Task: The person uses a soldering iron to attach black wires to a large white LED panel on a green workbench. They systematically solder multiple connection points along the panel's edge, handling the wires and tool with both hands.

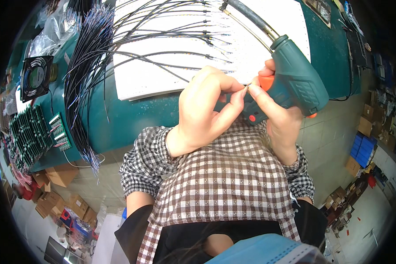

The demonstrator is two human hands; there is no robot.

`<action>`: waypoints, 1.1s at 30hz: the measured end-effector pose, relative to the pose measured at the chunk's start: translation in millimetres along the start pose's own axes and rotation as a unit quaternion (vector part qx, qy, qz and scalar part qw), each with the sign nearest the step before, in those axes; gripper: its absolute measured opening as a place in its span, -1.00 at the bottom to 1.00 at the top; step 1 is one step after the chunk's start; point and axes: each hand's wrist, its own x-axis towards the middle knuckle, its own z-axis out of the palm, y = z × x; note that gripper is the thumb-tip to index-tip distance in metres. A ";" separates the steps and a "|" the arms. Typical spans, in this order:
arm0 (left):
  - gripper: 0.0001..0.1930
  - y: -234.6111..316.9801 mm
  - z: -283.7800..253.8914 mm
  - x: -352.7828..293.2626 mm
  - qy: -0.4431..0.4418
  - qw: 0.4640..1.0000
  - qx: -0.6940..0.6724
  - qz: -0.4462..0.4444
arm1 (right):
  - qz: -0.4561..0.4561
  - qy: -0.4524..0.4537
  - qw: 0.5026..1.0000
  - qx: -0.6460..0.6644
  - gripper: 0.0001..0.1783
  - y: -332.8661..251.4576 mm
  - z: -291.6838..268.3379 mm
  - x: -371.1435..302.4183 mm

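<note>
My left hand (207, 103) is closed in a pinch on the end of a thin black cable (171, 73), which runs back over the paper to the left. My right hand (280, 116) is wrapped round a dark green soldering gun (301, 79) with an orange trigger (266, 82). Its thumb tip meets my left fingertips, where a tiny bit of wire shows between them. The gun's metal nozzle and thin rod point away over the paper. My right palm and fingers hide most of the handle.
Several black cables with bared ends lie in a row across a white paper stack (132, 86) on the green table (141, 116). A thick cable bundle (81, 88) hangs over the front edge at left. Beyond it are a fan (36, 78) and stacked circuit boards (30, 134).
</note>
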 end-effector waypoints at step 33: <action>-0.85 -2.2 -2.5 1.4 -0.001 1.000 0.001 -0.015 | -0.018 -0.009 0.999 0.031 -0.52 4.6 4.6 2.1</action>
